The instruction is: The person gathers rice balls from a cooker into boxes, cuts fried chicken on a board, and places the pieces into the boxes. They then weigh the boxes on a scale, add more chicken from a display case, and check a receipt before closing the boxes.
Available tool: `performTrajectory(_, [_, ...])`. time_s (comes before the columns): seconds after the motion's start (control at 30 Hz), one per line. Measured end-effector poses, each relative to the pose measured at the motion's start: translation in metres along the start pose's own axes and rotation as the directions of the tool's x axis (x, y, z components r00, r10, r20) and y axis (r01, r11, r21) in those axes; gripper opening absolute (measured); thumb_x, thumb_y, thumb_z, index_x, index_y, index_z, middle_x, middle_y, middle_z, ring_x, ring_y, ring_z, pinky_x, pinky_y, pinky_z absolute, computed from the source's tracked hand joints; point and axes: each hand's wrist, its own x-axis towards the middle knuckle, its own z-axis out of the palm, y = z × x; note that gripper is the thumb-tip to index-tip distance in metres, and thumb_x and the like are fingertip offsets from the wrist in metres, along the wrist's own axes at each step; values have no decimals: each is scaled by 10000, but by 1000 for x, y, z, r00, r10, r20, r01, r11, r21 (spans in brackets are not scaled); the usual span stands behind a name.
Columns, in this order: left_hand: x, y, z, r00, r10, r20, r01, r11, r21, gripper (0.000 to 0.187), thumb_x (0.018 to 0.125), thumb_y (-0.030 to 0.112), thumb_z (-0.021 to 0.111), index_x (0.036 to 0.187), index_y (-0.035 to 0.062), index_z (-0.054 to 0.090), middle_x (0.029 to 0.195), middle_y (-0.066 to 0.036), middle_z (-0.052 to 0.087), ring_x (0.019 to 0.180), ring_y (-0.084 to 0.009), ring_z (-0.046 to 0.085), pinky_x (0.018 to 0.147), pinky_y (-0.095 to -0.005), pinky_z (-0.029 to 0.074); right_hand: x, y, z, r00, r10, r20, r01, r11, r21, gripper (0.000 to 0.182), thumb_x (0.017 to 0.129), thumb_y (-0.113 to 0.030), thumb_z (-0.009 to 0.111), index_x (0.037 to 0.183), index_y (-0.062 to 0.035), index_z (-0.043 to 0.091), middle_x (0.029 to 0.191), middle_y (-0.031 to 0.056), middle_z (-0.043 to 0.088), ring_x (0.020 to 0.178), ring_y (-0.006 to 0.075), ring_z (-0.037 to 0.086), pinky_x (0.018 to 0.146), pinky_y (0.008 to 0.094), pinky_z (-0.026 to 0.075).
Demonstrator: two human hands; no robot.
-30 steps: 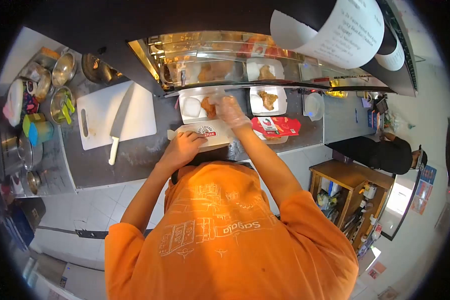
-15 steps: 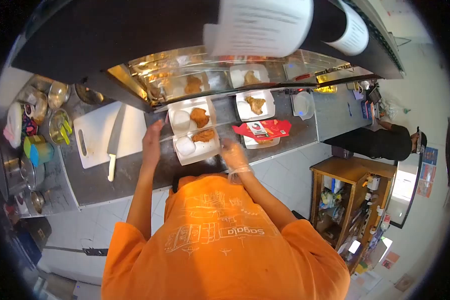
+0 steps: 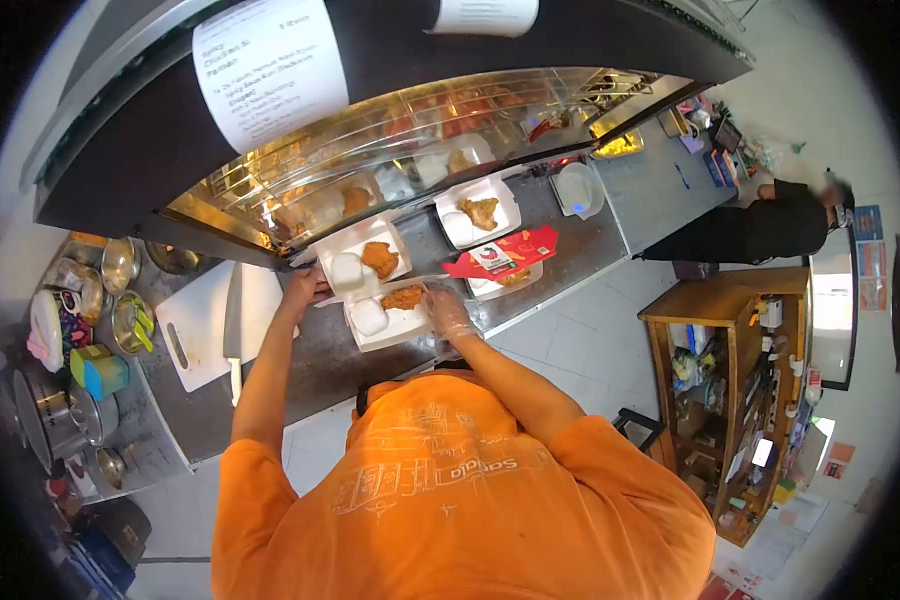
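Fried chicken, golden-brown and craggy [image 3: 403, 298], in the near white box, at my gloved right hand

I have the chicken piece on the far side of an open white cardboard box [image 3: 392, 336], beside a rounded white mound [image 3: 369, 317]. My right hand [image 3: 450, 315], in a clear plastic glove, is at this box's right side, fingers bent toward the chicken; whether they grip anything I cannot tell. My bare left hand [image 3: 308, 290] is by the left side of the far white box [image 3: 378, 232], fingers reaching toward it; I cannot tell whether they are closed on its edge.

That far box holds another white mound [image 3: 347, 268] and a browned chicken piece [image 3: 380, 259]. To the right, a third white box [image 3: 457, 228] holds a paler fried piece [image 3: 479, 212]. Nearer me, a red printed cardboard piece [image 3: 501, 254] partly covers a fourth white box [image 3: 484, 288].

Left of my left hand, a long knife with a pale handle [image 3: 233, 318] lies over a white cutting board [image 3: 192, 330], its handle pointing toward me.
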Motion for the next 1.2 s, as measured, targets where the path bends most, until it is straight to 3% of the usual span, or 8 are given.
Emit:
performTrajectory(0.37, [1, 2, -10, 943, -130, 307, 159, 985, -72, 545, 960, 391, 728, 1330, 12, 600, 1281, -156, 687, 1224, -321, 647, 1032, -474, 527, -12, -2, 2, 990, 115, 85, -121, 990, 70, 347, 1019, -242, 475, 1036, 19, 703, 1050, 287, 691, 1031, 469, 633, 951, 550, 480])
performTrajectory(0.53, [7, -1, 13, 958, -162, 237, 168, 986, -7, 486, 902, 377, 803, 1183, 7, 658, 1170, -113, 731, 1079, -268, 715, 863, -436, 608, -5, 6, 5, 985, 102, 140, -105, 994, 19, 334, 1016, -248, 488, 1099, -5, 702, 1132, 271, 686, 1063, 452, 644, 960, 540, 488])
performTrajectory(0.83, [-64, 100, 20, 972, 94, 216, -218, 705, 675, 483, 994, 459, 650, 1099, -3, 742, 1058, -144, 754, 952, -249, 711, 828, -391, 568, 12, 3, -6, 984, 148, 95, -138, 984, -109, 258, 975, -202, 543, 1048, -32, 724, 1054, 224, 713, 984, 414, 686, 886, 514, 541])
performTrajectory(0.87, [-101, 134, 20, 918, 248, 308, -394, 506, 767, 417, 1005, 413, 650, 1090, 19, 755, 1027, -116, 760, 921, -223, 704, 811, -366, 560, 13, 5, -8, 989, 140, 48, -134, 986, -102, 258, 975, -203, 547, 1056, -33, 723, 1039, 220, 717, 978, 412, 690, 881, 511, 545])
performTrajectory(0.93, [-184, 195, 27, 797, 535, 279, -603, 698, 386, 288, 1018, 312, 647, 1085, 53, 754, 1001, -76, 756, 874, -187, 688, 784, -339, 554, 17, 10, -15, 997, 73, 38, -71, 997, -30, 253, 977, -212, 560, 1037, -20, 713, 1012, 243, 706, 960, 434, 681, 851, 524, 540])
performTrajectory(1.03, [-273, 261, 36, 509, 851, -126, -836, 524, 164, 115, 1020, 129, 622, 1050, 20, 642, 1058, -104, 730, 984, -183, 680, 855, -310, 549, 15, 3, -36, 1000, -21, -11, 23, 979, 200, 207, 962, -174, 584, 959, 2, 693, 951, 289, 683, 917, 475, 664, 785, 536, 531])
performTrajectory(1.13, [-312, 310, 51, 88, 925, -369, -946, 193, 259, 174, 1001, 31, 617, 1134, 12, 506, 1175, -173, 682, 1085, -216, 675, 914, -309, 549, 3, -3, -74, 986, -121, 114, 92, 969, 229, 174, 934, -127, 574, 925, -4, 697, 933, 276, 688, 917, 467, 662, 792, 513, 534])
performTrajectory(1.2, [-314, 331, 63, 99, 927, -362, -947, 199, 250, 261, 975, 10, 656, 1167, 27, 480, 1212, -199, 657, 1081, -228, 684, 922, -311, 552, -6, 9, -78, 978, -170, 121, 151, 976, 158, 173, 913, -123, 575, 912, -1, 697, 910, 252, 701, 918, 453, 670, 791, 499, 535])
